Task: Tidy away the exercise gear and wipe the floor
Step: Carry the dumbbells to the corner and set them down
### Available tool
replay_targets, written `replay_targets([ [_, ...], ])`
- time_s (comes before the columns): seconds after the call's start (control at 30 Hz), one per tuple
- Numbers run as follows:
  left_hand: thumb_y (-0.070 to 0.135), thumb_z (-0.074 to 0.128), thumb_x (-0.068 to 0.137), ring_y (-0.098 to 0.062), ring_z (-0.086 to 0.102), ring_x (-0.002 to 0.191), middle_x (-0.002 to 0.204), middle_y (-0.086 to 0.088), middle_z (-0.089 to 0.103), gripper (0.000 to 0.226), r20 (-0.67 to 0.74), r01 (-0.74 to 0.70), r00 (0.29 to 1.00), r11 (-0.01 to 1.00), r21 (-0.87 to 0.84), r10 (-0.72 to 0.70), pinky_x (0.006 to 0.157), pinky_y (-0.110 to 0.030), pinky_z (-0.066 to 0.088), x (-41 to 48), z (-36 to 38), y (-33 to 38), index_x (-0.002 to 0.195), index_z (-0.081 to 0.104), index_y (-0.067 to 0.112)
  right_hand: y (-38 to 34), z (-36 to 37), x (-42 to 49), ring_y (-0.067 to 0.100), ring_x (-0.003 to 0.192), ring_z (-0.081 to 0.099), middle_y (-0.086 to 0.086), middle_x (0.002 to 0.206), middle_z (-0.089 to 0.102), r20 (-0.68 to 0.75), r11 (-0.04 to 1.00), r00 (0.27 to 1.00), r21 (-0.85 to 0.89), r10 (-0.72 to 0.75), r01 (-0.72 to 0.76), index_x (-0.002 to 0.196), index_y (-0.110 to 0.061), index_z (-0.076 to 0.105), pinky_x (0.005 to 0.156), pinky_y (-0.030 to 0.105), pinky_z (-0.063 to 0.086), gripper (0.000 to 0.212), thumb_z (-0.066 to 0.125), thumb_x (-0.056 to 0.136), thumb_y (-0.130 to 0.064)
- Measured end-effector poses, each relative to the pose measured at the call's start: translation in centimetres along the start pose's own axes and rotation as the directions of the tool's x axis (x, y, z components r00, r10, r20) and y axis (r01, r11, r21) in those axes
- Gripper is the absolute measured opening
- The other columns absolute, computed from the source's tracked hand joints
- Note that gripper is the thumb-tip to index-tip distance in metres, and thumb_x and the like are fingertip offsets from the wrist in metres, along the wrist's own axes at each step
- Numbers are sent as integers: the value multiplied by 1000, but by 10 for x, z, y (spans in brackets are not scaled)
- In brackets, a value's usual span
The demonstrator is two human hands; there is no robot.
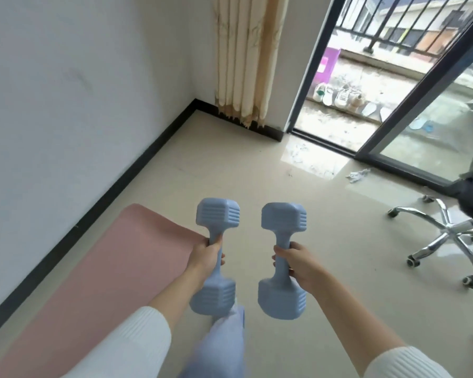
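Person's got both hands wrapped round the handles, left hand [206, 256] on the left dumbbell [216, 256] and right hand [298, 264] on the right dumbbell [282, 259], long axes running up-frame, pink mat [99, 282] flat at lower left, nearer the left hand.

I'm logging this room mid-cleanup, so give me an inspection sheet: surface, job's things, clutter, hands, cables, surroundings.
Surface: pale tiled floor, with a shiny patch by the doorway.
Job's things: pink mat lies unrolled along the left wall; left dumbbell and right dumbbell, both blue, are held off the floor.
Clutter: crumpled white scrap on the floor near the door.
Hands: left hand grips the left dumbbell's handle; right hand grips the right dumbbell's handle, fingers curled round.
Cables: nothing seen.
Surroundings: wheeled chair at right; curtain in the corner; sliding door open to a balcony with shoes.
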State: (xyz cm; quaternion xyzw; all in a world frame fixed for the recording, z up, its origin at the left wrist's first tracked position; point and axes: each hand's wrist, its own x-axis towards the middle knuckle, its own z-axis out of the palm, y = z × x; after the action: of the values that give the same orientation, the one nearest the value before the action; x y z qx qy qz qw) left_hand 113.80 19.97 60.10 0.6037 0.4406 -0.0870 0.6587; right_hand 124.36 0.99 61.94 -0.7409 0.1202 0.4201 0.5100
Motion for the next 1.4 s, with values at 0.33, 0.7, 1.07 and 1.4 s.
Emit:
replay_targets([
  [0.33,50,50,93,-21,62,73,82,-8,62,44,100,8,995,998,61,-15,76,-32,50,203,69,216,97,60,7,-199,-73,185,26,87,57,13,92,60,-95,994,994,95,53,-44,108,-2,55,85,40,50,17,57,93,-10],
  [0.7,45,52,94,-20,67,80,91,-9,67,41,161,31,985,985,169,-58,84,-35,52,483,152,389,103,59,6,-372,-130,462,25,81,56,12,88,59,-85,987,991,129,104,-92,104,-1,58,77,35,49,16,57,91,-10],
  [1.07,44,55,92,-25,70,91,87,-6,68,35,186,158,963,966,206,-198,89,-42,53,810,198,348,99,61,10,-341,-101,780,23,77,62,9,80,65,-82,962,972,182,222,-205,96,-6,64,86,42,52,18,63,88,-22],
  [1.4,38,55,94,-24,63,73,86,-13,67,38,135,228,957,955,190,-256,71,-36,53,1046,222,234,103,60,1,-248,-74,1031,24,81,61,11,86,62,-46,913,963,331,267,-238,101,-5,61,81,36,51,17,60,93,-19],
])
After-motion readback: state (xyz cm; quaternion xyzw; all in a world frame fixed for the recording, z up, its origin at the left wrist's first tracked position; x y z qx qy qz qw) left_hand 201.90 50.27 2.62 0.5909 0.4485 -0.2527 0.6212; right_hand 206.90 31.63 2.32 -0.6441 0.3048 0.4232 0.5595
